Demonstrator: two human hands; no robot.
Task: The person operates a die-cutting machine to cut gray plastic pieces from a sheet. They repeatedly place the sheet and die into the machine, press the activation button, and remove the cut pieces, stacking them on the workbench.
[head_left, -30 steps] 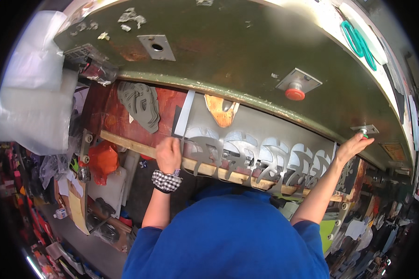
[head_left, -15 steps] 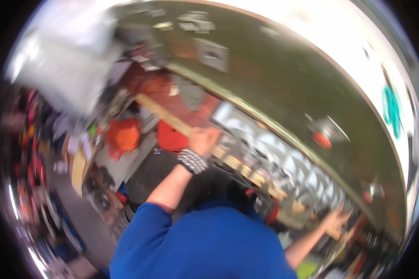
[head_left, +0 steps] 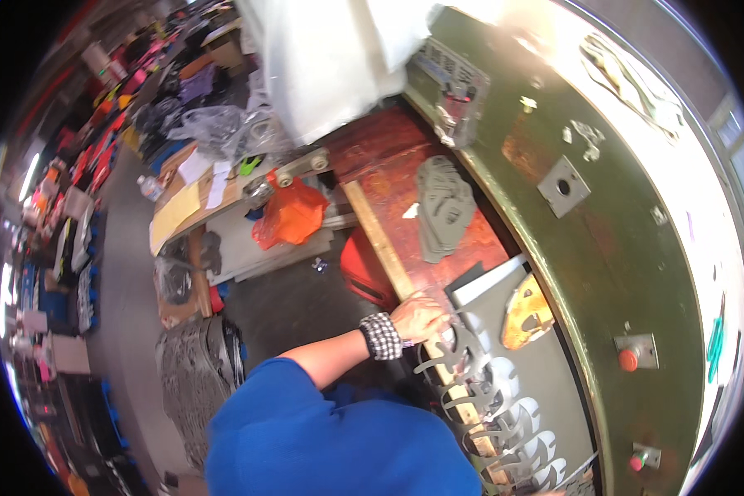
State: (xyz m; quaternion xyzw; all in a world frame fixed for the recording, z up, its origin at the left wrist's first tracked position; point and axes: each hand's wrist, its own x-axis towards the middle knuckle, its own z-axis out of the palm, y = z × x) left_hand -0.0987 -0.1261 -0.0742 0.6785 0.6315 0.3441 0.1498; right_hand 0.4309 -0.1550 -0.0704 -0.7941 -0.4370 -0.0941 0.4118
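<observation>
My left hand (head_left: 422, 318), with a black-and-white checkered band at the wrist, is at the near edge of the bench. Its fingers are curled on the end of a grey cut-out sheet (head_left: 450, 364), whose curved strips run down along a wooden rail (head_left: 379, 242). White curved gaps show between the strips. Beyond that hand, a yellow curved piece with holes (head_left: 527, 314) lies on a grey sheet (head_left: 560, 368). Only a sliver of my right hand (head_left: 550, 493) shows at the lower edge, its fingers hidden.
Stacked grey cut pieces (head_left: 445, 207) lie on the red board (head_left: 372, 153). A long green machine beam (head_left: 595, 256) with red buttons (head_left: 628, 359) borders the bench. Left are an orange bag (head_left: 293, 211), a red container (head_left: 364, 269) and piled grey scrap (head_left: 194, 380).
The view has swung round toward the left side. My left hand stays at the strip's end; my right hand, spread earlier, has nearly left the picture. The yellow piece now shows.
</observation>
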